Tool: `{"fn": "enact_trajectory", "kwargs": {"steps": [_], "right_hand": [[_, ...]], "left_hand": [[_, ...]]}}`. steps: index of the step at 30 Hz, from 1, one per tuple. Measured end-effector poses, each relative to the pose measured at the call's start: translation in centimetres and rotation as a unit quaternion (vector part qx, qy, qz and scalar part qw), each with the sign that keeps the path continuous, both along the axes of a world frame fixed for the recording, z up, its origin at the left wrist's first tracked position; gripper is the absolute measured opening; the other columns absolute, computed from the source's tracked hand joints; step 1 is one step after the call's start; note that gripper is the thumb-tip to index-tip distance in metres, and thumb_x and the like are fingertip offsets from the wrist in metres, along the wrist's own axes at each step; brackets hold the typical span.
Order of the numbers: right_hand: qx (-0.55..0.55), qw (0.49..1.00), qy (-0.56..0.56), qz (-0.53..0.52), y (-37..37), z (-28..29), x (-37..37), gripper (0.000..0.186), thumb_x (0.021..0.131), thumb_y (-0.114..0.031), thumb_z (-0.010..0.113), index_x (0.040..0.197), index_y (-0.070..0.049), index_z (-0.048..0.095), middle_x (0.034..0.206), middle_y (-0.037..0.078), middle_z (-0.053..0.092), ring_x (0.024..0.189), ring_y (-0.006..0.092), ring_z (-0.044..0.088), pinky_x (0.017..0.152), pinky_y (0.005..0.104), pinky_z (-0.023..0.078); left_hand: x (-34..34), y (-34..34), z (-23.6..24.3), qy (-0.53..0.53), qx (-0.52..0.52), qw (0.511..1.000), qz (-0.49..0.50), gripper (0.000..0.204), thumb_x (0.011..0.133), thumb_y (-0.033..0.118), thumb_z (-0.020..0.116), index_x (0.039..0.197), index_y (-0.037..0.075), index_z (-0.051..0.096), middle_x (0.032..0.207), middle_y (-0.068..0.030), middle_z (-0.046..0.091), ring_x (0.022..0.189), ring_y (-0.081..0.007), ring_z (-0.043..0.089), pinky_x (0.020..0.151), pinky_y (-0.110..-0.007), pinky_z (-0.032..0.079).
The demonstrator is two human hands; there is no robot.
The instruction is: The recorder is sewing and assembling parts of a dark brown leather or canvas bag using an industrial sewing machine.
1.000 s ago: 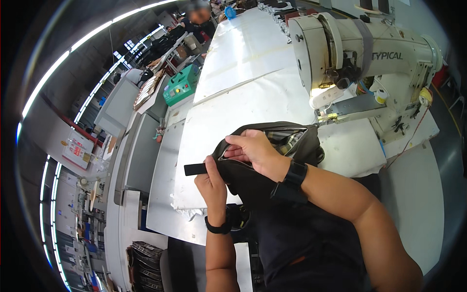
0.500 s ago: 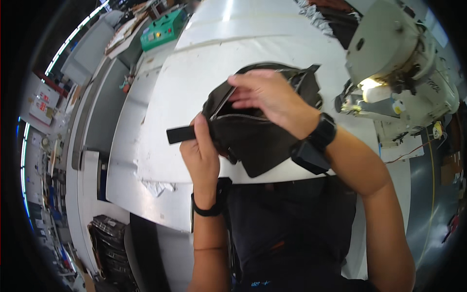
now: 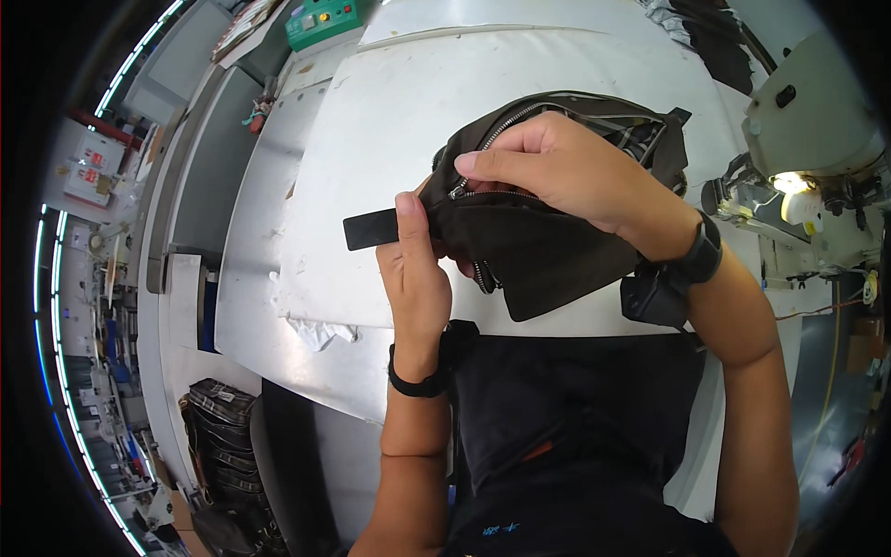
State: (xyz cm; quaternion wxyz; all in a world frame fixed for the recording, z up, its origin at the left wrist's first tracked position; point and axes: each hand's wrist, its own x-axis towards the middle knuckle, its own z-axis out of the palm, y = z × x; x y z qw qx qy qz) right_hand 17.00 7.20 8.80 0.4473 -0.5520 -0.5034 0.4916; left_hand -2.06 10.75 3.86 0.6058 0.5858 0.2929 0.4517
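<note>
Lower left of the frame, a stack of dark items (image 3: 223,436); upper left, a green machine box (image 3: 323,23) beside the white bench (image 3: 371,121). Near centre, the left hand (image 3: 416,269), thumb uppermost, grips the left end of a dark bag (image 3: 557,255), at its black tab (image 3: 369,229), over the bench. The right hand (image 3: 585,176) bends its fingers at the bag's zipped opening, grip undeterminable, with a sewing machine (image 3: 821,116) upper right.
</note>
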Motion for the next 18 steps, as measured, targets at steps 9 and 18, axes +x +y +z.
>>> {"fn": "enact_trajectory", "kwargs": {"steps": [9,18], "right_hand": [[-0.056,0.992,0.113,0.017,-2.2,1.6,-0.8,0.033,0.1,-0.032,0.071,0.1,0.0,0.077,0.093,0.003,0.073,0.086,0.0086,0.064,0.082,0.0231,0.05],[0.04,0.999,-0.024,-0.007,-6.3,2.2,-2.0,0.025,0.103,-0.022,0.067,0.105,0.002,0.075,0.09,-0.002,0.071,0.084,0.005,0.06,0.08,0.0228,0.049]], "left_hand": [[-1.3,0.2,0.4,0.018,0.066,0.997,-0.038,0.059,0.115,0.043,0.035,0.135,-0.006,0.062,0.098,-0.0072,0.068,0.069,-0.0093,0.06,0.059,-0.023,0.047],[-2.1,-3.3,0.5,-0.085,0.081,0.991,-0.059,0.041,0.107,0.015,0.061,0.142,-0.006,0.057,0.117,-0.0085,0.069,0.092,-0.0095,0.064,0.078,-0.026,0.056]]}}
